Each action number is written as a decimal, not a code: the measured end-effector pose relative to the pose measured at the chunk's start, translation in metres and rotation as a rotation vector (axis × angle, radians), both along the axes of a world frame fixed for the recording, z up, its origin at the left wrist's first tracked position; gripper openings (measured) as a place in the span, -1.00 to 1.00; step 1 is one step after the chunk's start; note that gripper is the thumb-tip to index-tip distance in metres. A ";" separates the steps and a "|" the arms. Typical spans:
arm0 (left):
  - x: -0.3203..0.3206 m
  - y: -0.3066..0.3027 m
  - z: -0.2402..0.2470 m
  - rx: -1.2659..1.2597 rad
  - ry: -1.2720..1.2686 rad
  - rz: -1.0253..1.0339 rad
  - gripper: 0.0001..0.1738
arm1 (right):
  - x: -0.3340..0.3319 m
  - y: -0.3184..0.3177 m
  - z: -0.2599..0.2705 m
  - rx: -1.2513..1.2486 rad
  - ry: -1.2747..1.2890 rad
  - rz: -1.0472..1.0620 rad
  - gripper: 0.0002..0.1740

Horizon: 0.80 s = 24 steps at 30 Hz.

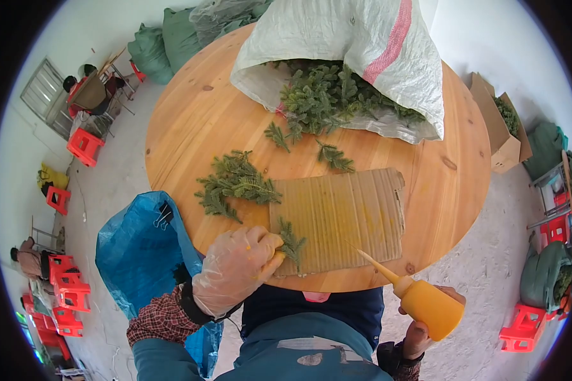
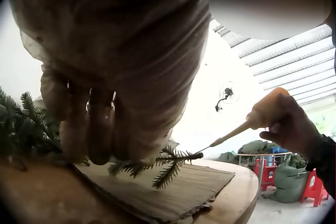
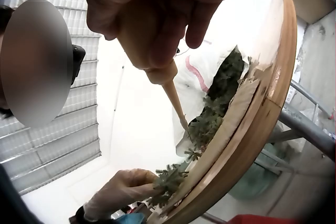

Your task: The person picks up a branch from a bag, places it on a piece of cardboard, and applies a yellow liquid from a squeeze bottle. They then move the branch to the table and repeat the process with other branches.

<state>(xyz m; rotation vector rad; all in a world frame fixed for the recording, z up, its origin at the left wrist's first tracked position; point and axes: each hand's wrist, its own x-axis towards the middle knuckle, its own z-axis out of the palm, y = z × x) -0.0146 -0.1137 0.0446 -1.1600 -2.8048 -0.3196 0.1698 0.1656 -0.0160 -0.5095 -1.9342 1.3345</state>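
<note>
My left hand (image 1: 235, 270), in a clear plastic glove, pinches a small green fir sprig (image 1: 292, 242) over the near left edge of a flat cardboard piece (image 1: 340, 219). In the left wrist view, the sprig's cut stem end (image 2: 195, 156) points toward the nozzle tip. My bare right hand (image 1: 417, 340) grips a yellow squeeze bottle (image 1: 433, 310) at the table's near right edge. Its long tapered nozzle (image 1: 376, 265) slants toward the sprig, a thin tip extending from it. A pile of fir sprigs (image 1: 235, 183) lies left of the cardboard, which carries yellowish smears.
A white woven sack (image 1: 337, 32) spills fir branches (image 1: 324, 95) across the back of the round wooden table (image 1: 190, 120). Loose sprigs (image 1: 334, 156) lie before it. A blue bag (image 1: 130, 247) with a binder clip hangs at the left edge. Red stools (image 1: 84, 147) stand around.
</note>
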 end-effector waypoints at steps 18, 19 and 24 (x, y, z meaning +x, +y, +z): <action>-0.005 -0.004 0.010 -0.103 0.234 -0.129 -0.57 | -0.007 -0.002 -0.005 -0.085 -0.004 0.044 0.03; -0.008 -0.003 0.006 -0.102 0.189 -0.139 -0.56 | -0.005 -0.001 -0.006 -0.081 -0.013 0.050 0.02; -0.017 0.006 -0.002 -0.039 0.088 -0.176 -0.56 | 0.004 0.008 -0.010 -0.038 -0.022 0.030 0.00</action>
